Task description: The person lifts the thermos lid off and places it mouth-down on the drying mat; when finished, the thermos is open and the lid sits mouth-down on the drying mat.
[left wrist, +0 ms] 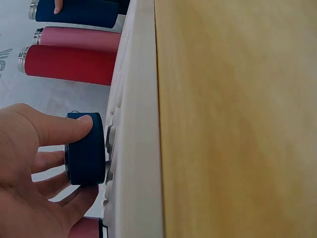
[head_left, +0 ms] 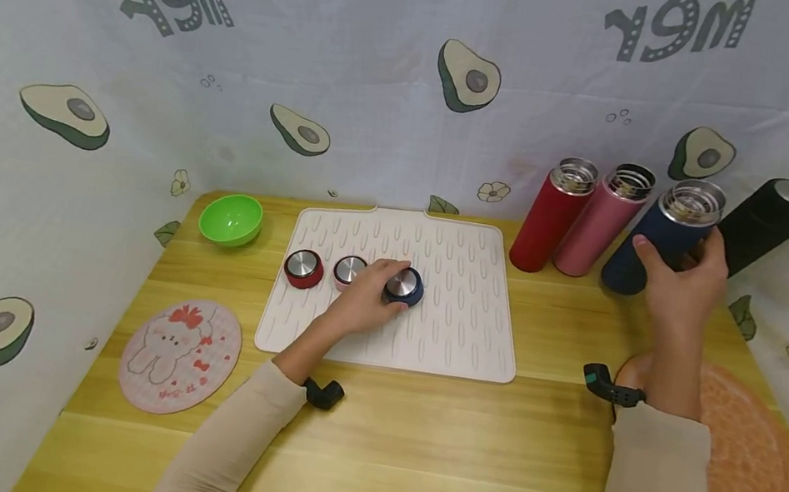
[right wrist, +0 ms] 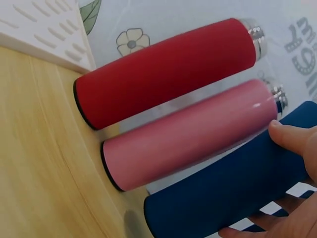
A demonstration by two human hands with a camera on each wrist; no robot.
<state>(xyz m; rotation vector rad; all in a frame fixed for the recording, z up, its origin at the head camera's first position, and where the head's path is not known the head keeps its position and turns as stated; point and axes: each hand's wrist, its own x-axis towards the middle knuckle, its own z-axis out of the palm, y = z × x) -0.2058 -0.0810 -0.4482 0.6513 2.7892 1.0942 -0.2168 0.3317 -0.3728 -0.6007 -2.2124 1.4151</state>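
Observation:
My left hand (head_left: 366,299) grips a blue lid (head_left: 404,284) with a silver top, over the white ridged mat (head_left: 459,322). In the left wrist view thumb and fingers span the sides of the lid, close to the mat. A pink lid (head_left: 347,270), partly hidden by that hand, and a red lid (head_left: 303,268) sit to its left. On the right, my right hand (head_left: 688,279) holds the upper part of an uncapped blue thermos (head_left: 637,246). Beside it stand an uncapped pink thermos (head_left: 600,224) and an uncapped red thermos (head_left: 549,221).
A black thermos (head_left: 769,223) with its lid on stands right of the blue one. The green bowl (head_left: 231,220) is at the back left, above a round bunny mat (head_left: 180,356). Under my right forearm lies an orange round mat (head_left: 751,456). A patterned cloth hangs behind the table.

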